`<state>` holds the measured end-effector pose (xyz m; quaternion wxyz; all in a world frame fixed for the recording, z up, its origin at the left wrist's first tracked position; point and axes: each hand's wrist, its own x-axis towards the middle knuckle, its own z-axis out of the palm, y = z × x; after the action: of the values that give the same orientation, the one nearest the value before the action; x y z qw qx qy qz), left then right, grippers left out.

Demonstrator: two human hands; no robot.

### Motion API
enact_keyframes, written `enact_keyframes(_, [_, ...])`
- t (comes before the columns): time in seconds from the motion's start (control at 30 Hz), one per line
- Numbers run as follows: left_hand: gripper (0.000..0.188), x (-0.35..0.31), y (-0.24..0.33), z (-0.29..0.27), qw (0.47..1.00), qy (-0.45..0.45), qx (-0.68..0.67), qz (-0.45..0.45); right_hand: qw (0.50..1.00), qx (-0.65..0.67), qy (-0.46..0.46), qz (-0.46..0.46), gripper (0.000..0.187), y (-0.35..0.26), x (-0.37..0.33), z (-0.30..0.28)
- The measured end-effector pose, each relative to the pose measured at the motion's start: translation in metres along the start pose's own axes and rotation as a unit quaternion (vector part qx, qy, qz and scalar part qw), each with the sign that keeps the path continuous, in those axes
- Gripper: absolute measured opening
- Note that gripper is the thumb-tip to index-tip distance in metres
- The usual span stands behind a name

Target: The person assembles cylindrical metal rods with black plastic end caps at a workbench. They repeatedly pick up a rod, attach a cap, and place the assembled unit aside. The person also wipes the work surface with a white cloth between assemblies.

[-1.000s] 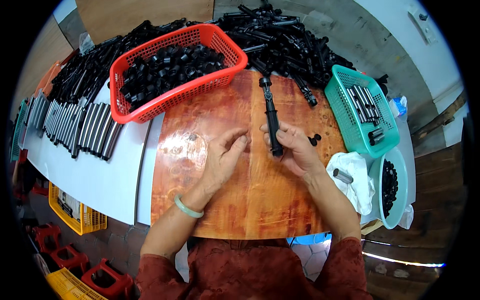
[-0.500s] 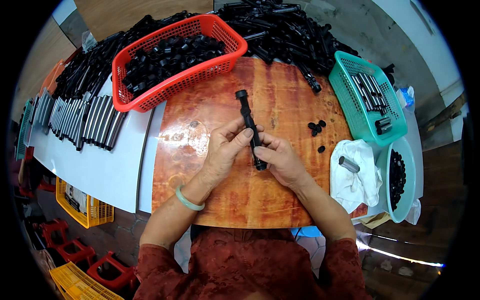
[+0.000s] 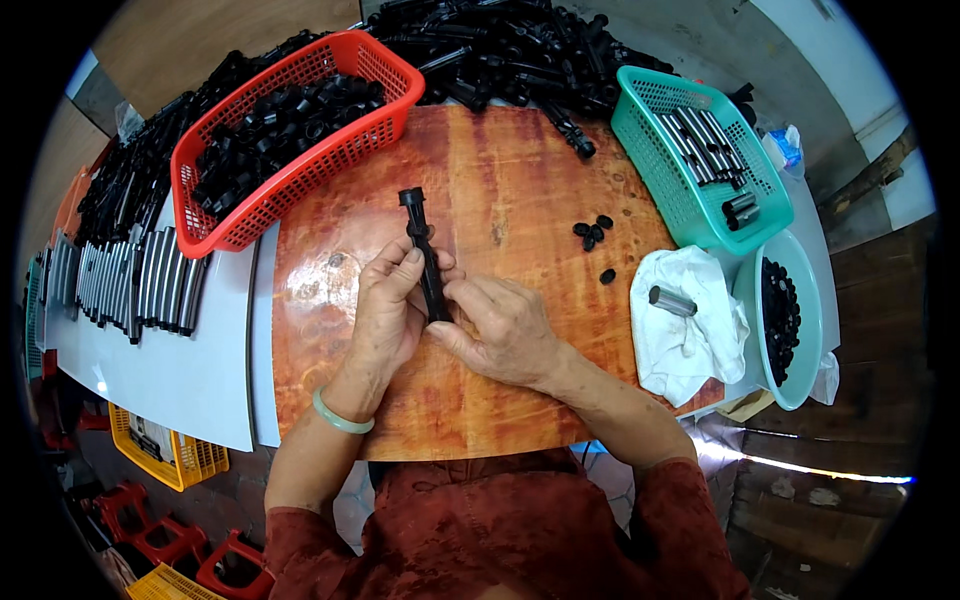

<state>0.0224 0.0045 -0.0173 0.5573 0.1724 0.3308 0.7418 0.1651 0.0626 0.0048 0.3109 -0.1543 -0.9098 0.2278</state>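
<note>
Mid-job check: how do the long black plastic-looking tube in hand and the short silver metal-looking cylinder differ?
The long black plastic-looking tube is dark and has a wider collar at its far end; the short silver metal-looking cylinder is shiny and plain.
The tube is clearly longer than the cylinder.
The tube is held in the left grip; the cylinder lies on the white cloth.
Both are roughly cylindrical.

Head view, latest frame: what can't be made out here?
- Head view: whether the right hand holds a small part at the black tube's lower end; its own curled fingers hide this.
- Head view: the floor of the red basket, covered by black rings.
- Head view: the lowest yellow crate, cut off by the lower edge.
</note>
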Motion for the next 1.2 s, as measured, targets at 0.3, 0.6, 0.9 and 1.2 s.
enact_keyframes(0.3, [0.024,0.003,0.002,-0.003,0.998,0.024,-0.061,-0.022,0.988,0.125,0.009,0.093,0.008,-0.003,0.028,-0.028])
enact_keyframes(0.6, [0.026,0.007,0.004,-0.007,0.991,0.037,-0.113,-0.053,0.994,0.051,0.076,0.052,0.010,0.026,0.096,-0.061])
enact_keyframes(0.9, [0.029,0.005,0.003,-0.003,0.997,0.017,-0.062,-0.035,0.943,0.011,0.207,0.260,0.013,0.131,0.064,-0.183])
enact_keyframes(1.2, [0.029,0.004,0.003,0.000,0.999,0.003,-0.024,-0.020,0.898,-0.235,0.022,0.370,0.041,0.228,-0.001,-0.248])
